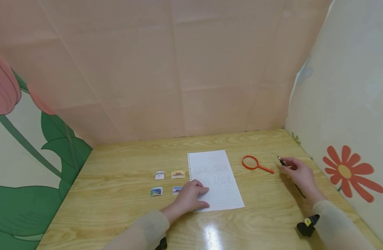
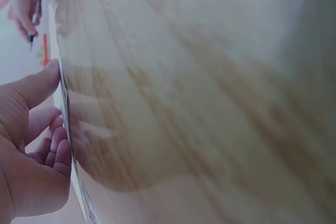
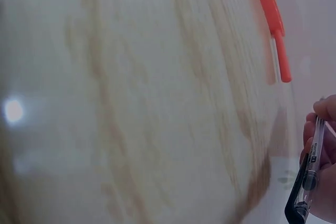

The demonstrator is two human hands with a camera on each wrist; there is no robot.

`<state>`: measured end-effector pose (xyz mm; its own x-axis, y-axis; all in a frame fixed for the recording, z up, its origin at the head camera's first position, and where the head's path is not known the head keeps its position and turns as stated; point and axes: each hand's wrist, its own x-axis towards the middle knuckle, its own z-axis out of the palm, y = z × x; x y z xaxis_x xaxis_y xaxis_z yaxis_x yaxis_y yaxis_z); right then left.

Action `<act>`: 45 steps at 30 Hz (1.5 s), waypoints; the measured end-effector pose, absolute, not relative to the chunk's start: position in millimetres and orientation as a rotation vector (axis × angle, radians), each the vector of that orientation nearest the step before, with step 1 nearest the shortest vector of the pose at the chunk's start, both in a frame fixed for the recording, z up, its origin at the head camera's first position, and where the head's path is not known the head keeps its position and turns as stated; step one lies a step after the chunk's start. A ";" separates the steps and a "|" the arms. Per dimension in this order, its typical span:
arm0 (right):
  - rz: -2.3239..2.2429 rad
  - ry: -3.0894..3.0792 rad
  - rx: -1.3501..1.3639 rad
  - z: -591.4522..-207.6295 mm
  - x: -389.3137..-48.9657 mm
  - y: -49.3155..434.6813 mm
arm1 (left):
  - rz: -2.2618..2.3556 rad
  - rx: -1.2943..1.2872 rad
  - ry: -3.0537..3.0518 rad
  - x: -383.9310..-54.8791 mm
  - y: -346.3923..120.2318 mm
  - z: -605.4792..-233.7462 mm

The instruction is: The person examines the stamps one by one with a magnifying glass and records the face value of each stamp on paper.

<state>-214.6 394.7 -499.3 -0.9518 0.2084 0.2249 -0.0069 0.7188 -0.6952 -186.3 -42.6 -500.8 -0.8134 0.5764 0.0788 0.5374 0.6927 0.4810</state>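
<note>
A sheet of lined paper point(image 1: 218, 198), punched along its left edge and marked with large handwritten figures and characters, lies flat on the table. My left hand point(image 1: 189, 196) rests on its left side, thumb and forefinger spread, covering part of the writing. In the left wrist view the left hand point(image 2: 34, 156) lies along the paper's edge. Off to the right, my right hand point(image 1: 299, 175) holds a pen point(image 1: 282, 161) between thumb and fingers, its tip pointing up and left. The right wrist view shows the clear-barrelled pen point(image 3: 313, 161) with its black clip end.
Several small picture stamps point(image 1: 156, 191) lie left of the paper, one partly hidden by the left hand. A red magnifying glass point(image 1: 265, 169) lies between the paper and the right hand. Papered walls point(image 1: 179, 86) enclose the wooden table point(image 1: 116, 194) at back and sides.
</note>
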 end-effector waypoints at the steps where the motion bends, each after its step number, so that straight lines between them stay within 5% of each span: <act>1: 1.071 -2.638 -0.160 -500.8 -215.1 395.7 | 0.758 0.927 2.816 -186.3 -42.5 -500.6; 45: 0.930 -2.707 -0.209 -514.2 -219.2 397.6 | 0.748 0.890 2.818 -186.4 -40.7 -501.2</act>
